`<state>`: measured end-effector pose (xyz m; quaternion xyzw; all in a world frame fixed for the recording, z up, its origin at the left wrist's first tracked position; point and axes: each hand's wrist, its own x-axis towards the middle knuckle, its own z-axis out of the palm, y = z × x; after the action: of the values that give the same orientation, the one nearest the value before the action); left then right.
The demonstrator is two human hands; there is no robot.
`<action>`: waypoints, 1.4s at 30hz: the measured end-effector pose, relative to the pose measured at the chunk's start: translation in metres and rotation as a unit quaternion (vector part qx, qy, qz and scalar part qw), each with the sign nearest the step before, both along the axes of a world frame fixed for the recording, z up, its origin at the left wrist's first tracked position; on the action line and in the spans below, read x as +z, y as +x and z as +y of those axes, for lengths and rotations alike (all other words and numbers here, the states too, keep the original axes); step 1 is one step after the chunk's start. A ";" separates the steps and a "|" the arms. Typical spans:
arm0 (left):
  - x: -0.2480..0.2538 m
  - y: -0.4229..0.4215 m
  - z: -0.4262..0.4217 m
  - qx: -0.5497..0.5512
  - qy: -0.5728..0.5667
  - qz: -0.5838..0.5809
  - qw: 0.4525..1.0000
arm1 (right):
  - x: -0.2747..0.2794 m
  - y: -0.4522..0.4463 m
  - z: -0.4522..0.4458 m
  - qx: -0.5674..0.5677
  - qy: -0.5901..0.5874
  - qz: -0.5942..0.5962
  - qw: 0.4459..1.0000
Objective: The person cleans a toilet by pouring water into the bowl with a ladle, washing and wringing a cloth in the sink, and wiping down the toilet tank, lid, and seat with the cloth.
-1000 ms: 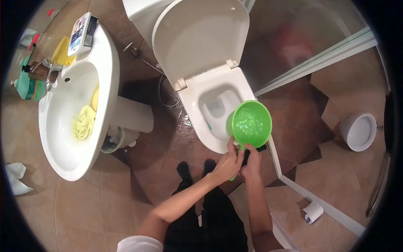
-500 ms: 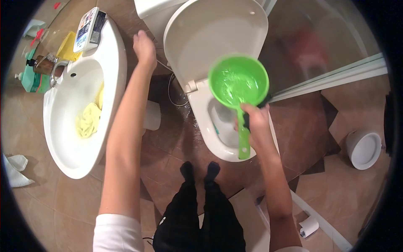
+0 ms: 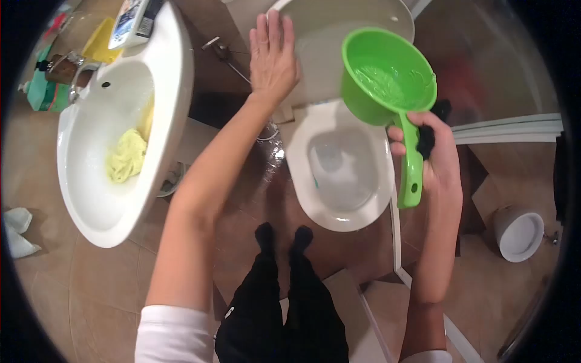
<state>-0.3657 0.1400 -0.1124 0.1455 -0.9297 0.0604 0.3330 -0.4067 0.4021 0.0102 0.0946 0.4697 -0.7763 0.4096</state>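
My right hand (image 3: 440, 148) grips a green plastic water dipper (image 3: 387, 72) by its handle, to the right of and above the toilet bowl (image 3: 339, 221). Glints inside the dipper look like water. Something black (image 3: 426, 143) shows beside the handle; what it is I cannot make out. My left hand (image 3: 275, 69) is open with its fingers stretched out, back upward, in front of the left edge of the raised toilet lid (image 3: 327, 66). It holds nothing.
On the left, a white washbasin (image 3: 100, 221) holds a wet yellow cloth (image 3: 128, 156). A white plastic tub (image 3: 134, 24), a yellow item and bottles stand around its tap. The brown tiled floor (image 3: 266, 181) glistens wet. A white round container (image 3: 519, 236) lies at right.
My left hand has moved right towards the toilet lid and its fingers have spread. My right hand has carried the dipper up and to the right, away from over the bowl.
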 end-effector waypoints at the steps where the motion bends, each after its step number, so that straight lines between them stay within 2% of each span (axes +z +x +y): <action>1: -0.014 0.007 0.002 -0.004 0.009 0.000 1.000 | -0.005 0.001 0.016 -0.004 0.009 0.000 1.000; 3: -0.055 0.026 0.006 -0.075 -0.062 -0.194 0.976 | -0.020 0.001 0.043 -0.014 0.105 0.014 0.994; 5: -0.115 0.044 0.014 -0.147 0.046 -0.318 0.936 | -0.045 0.005 0.060 -0.015 0.153 0.005 0.988; 6: -0.141 0.049 0.020 -0.149 0.049 -0.317 0.935 | -0.056 0.007 0.063 -0.009 0.209 0.004 0.978; 8: -0.180 0.055 0.033 -0.156 -0.055 -0.468 0.868 | -0.075 0.019 0.051 -0.012 0.288 0.069 0.955; 9: -0.185 0.052 0.039 -0.160 -0.053 -0.472 0.866 | -0.083 0.024 0.044 -0.016 0.319 0.084 0.944; 11: -0.176 0.039 0.051 -0.042 -0.184 -0.476 0.859 | -0.100 0.020 0.035 0.015 0.296 0.071 0.952; 13: -0.160 0.018 0.044 -0.048 -0.252 -0.443 0.859 | -0.110 0.017 0.025 0.055 0.226 0.113 0.966; 14: -0.152 0.003 0.038 -0.062 -0.285 -0.421 0.859 | -0.110 0.016 0.020 0.051 0.229 0.108 0.966; 16: -0.133 -0.034 0.029 -0.025 -0.332 -0.303 0.893 | -0.102 0.015 0.010 0.032 0.170 0.124 0.977; 18: -0.099 -0.075 0.026 -0.049 -0.312 -0.268 0.910 | -0.096 0.011 0.012 0.015 0.159 0.102 0.982; 20: -0.091 -0.088 0.030 -0.068 -0.291 -0.235 0.925 | -0.084 0.007 0.022 0.000 0.142 0.061 0.988; 21: -0.091 -0.089 0.031 -0.067 -0.346 -0.305 0.885 | -0.088 0.002 0.032 -0.043 0.105 0.021 0.993; 22: -0.094 -0.090 0.029 -0.064 -0.399 -0.372 0.836 | -0.079 0.000 0.035 -0.073 0.144 0.021 0.987; 23: -0.113 -0.078 0.020 -0.134 -0.386 -0.390 0.825 | -0.069 0.002 0.040 -0.101 0.183 0.020 0.978; 24: -0.140 -0.061 0.004 -0.203 -0.371 -0.404 0.811 | -0.067 0.001 0.049 -0.077 0.171 0.038 0.982; 25: -0.154 -0.036 -0.007 -0.216 -0.310 -0.471 0.797 | -0.066 0.000 0.058 -0.053 0.159 0.055 0.984; 26: -0.164 -0.009 -0.013 -0.227 -0.247 -0.533 0.776 | -0.068 0.001 0.064 -0.045 0.199 0.072 0.976; 27: -0.174 0.013 -0.016 -0.201 -0.283 -0.532 0.772 | -0.073 0.003 0.069 -0.046 0.198 0.072 0.977; 28: -0.180 0.031 -0.015 -0.176 -0.316 -0.533 0.765 | -0.082 0.006 0.073 -0.026 0.246 0.090 0.965; 29: -0.178 0.040 -0.011 -0.176 -0.315 -0.534 0.764 | -0.090 0.010 0.077 -0.004 0.295 0.109 0.949; 30: -0.175 0.047 -0.006 -0.139 -0.353 -0.539 0.752 | -0.096 0.020 0.073 -0.032 0.309 0.132 0.941; 32: -0.172 0.046 -0.004 -0.103 -0.391 -0.538 0.740 | -0.113 0.036 0.073 0.000 0.327 0.162 0.931; 33: -0.172 0.044 -0.006 -0.118 -0.358 -0.539 0.753 | -0.118 0.046 0.065 0.000 0.353 0.174 0.919; 35: -0.167 0.038 -0.001 -0.135 -0.322 -0.540 0.766 | -0.115 0.061 0.037 0.001 0.313 0.119 0.942; 37: -0.144 0.021 0.006 -0.173 -0.301 -0.632 0.693 | -0.119 0.069 0.010 0.005 0.264 0.100 0.959; 38: -0.140 0.002 0.013 -0.150 -0.246 -0.666 0.688 | -0.124 0.070 -0.003 0.005 0.231 0.102 0.968; 40: -0.120 -0.023 0.015 -0.202 -0.323 -0.499 0.778 | -0.128 0.058 -0.027 -0.013 0.162 0.131 0.978; 42: -0.088 -0.055 0.017 -0.231 -0.247 -0.322 0.884 | -0.111 0.032 -0.038 -0.035 0.160 0.146 0.976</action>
<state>-0.4208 0.1574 -0.2002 -0.1879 -0.9479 0.2534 0.0449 -0.3745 0.3642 -0.1011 0.0610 0.6388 -0.7107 0.2884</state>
